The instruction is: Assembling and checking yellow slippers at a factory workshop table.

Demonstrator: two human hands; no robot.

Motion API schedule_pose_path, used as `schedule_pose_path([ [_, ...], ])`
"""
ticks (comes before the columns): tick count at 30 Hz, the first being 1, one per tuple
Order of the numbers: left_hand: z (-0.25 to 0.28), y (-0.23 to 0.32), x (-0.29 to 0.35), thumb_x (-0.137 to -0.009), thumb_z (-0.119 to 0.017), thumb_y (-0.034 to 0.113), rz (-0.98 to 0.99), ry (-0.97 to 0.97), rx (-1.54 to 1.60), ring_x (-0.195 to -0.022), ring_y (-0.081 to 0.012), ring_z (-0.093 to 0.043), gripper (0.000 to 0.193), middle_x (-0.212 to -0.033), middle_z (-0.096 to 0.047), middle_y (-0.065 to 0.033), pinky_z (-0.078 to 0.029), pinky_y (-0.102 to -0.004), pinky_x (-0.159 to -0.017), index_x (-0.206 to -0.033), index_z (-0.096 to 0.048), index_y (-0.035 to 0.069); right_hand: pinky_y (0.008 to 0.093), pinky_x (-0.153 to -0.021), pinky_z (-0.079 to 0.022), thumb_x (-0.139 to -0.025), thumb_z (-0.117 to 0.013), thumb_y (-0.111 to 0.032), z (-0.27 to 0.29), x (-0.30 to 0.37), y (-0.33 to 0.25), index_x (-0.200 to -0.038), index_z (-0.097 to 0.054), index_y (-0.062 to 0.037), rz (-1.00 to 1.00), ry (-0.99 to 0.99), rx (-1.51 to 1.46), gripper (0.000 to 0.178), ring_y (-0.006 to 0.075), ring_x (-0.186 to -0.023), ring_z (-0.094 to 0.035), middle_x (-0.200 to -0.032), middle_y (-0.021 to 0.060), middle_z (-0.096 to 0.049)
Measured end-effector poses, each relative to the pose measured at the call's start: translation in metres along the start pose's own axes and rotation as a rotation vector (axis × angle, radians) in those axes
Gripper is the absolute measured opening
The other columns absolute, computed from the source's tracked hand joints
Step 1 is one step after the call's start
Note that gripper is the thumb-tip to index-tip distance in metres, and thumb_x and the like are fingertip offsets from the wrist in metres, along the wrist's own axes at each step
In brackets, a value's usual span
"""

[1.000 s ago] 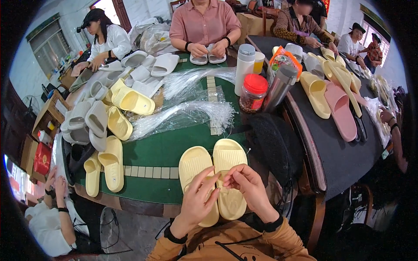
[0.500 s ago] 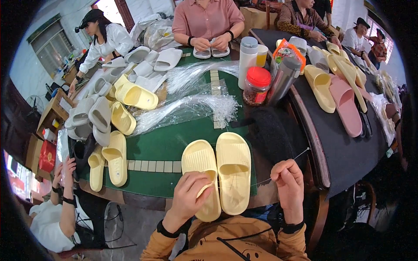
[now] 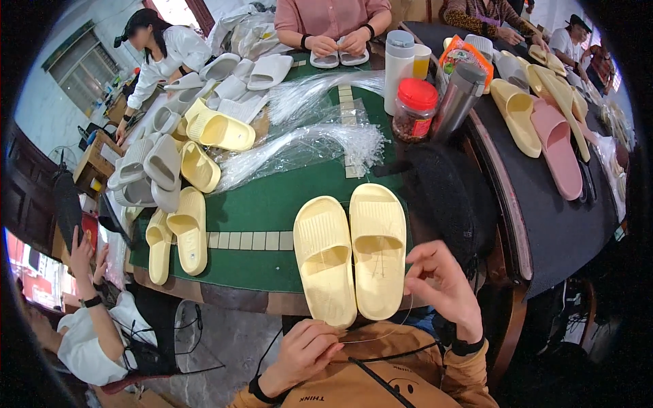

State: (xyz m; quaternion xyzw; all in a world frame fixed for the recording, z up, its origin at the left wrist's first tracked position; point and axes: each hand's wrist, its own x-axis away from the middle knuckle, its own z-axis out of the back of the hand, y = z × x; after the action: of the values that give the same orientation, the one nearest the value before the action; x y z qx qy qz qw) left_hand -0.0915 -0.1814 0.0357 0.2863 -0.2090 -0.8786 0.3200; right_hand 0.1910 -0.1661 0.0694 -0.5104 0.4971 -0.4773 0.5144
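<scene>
Side by side in front of me lie two yellow slide slippers, the left slipper (image 3: 328, 262) and the right slipper (image 3: 379, 255), toes pointing away. Thin clear strands show at the opening of the right one. My left hand (image 3: 303, 353) is closed just below the left slipper's heel, pinching one end of a thin clear plastic strand (image 3: 381, 336). That strand bows round to my right hand (image 3: 443, 285), whose curled fingertips close on it beside the right slipper.
Bundles of clear plastic strands (image 3: 299, 160) lie across the green table (image 3: 258, 211). Grey slippers (image 3: 160, 163) and yellow slippers (image 3: 187, 231) are piled at left. A red-lidded jar (image 3: 415, 109), bottles and a black bag (image 3: 452, 204) stand right. Co-workers sit around.
My left hand has moved off the left slipper's opening to below its heel. The right hand has come left and in, and the strand now bends between both hands. The view has shifted slightly.
</scene>
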Motion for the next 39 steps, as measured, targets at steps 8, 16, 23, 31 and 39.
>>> schedule_pose_path([
  [8, -0.004, 0.001, 0.002, -0.075, -0.078, 0.008, 0.045, -0.039, 0.137, -0.08, -0.0257, -0.062, 0.018, -0.086, -0.064, -0.0064, -0.051, -0.0349, -0.07, -0.084, -0.062, 0.005, 0.0376, -0.069, -0.052, -0.087, -0.063, -0.008, 0.001, -0.002, 0.006, -0.097, -0.064, -0.0029, 0.033, -0.232, 0.527, 0.012, 0.0313, -0.078, -0.066, -0.085, 0.0142, -0.066],
  [16, -0.008, -0.006, -0.001, -0.075, -0.076, 0.004, 0.16, 0.052, 0.036, -0.08, -0.0279, -0.062, 0.017, -0.087, -0.064, -0.0082, -0.051, -0.0367, -0.071, -0.084, -0.062, 0.004, 0.0392, -0.068, -0.052, -0.087, -0.063, -0.007, -0.011, -0.007, 0.015, -0.093, -0.064, -0.0003, -0.015, -0.027, 0.642, 0.009, 0.0331, -0.079, -0.065, -0.084, 0.0149, -0.065],
  [23, -0.012, -0.03, -0.02, -0.079, -0.073, 0.003, 0.205, 0.114, 0.003, -0.084, -0.0308, -0.063, 0.014, -0.09, -0.066, -0.0112, -0.051, -0.0381, -0.073, -0.084, -0.06, 0.002, 0.0308, -0.074, -0.054, -0.09, -0.065, -0.008, -0.024, -0.012, 0.038, -0.12, -0.058, 0.0027, 0.007, 0.008, 0.495, 0.032, 0.0243, -0.096, -0.065, -0.11, 0.0166, -0.062],
  [31, -0.021, -0.047, -0.055, -0.081, -0.073, 0.005, 0.147, 0.122, -0.09, -0.093, -0.0335, -0.063, 0.016, -0.103, -0.065, -0.014, -0.051, -0.0395, -0.078, -0.083, -0.058, 0.0, 0.043, -0.11, -0.036, -0.094, -0.064, -0.021, -0.037, -0.011, 0.045, -0.148, -0.028, 0.0038, 0.073, -0.093, 0.656, 0.07, 0.0444, -0.138, -0.034, -0.147, 0.0311, -0.033],
  [39, -0.037, -0.056, -0.072, -0.085, -0.07, 0.009, 0.134, 0.189, -0.069, -0.097, -0.0382, -0.061, 0.017, -0.11, -0.063, -0.021, -0.05, -0.0422, -0.082, -0.085, -0.058, -0.003, 0.0435, -0.102, -0.044, -0.089, -0.067, -0.016, -0.042, -0.008, 0.038, -0.139, -0.04, 0.0042, 0.148, -0.013, 0.906, 0.06, 0.0432, -0.127, -0.045, -0.138, 0.0285, -0.042],
])
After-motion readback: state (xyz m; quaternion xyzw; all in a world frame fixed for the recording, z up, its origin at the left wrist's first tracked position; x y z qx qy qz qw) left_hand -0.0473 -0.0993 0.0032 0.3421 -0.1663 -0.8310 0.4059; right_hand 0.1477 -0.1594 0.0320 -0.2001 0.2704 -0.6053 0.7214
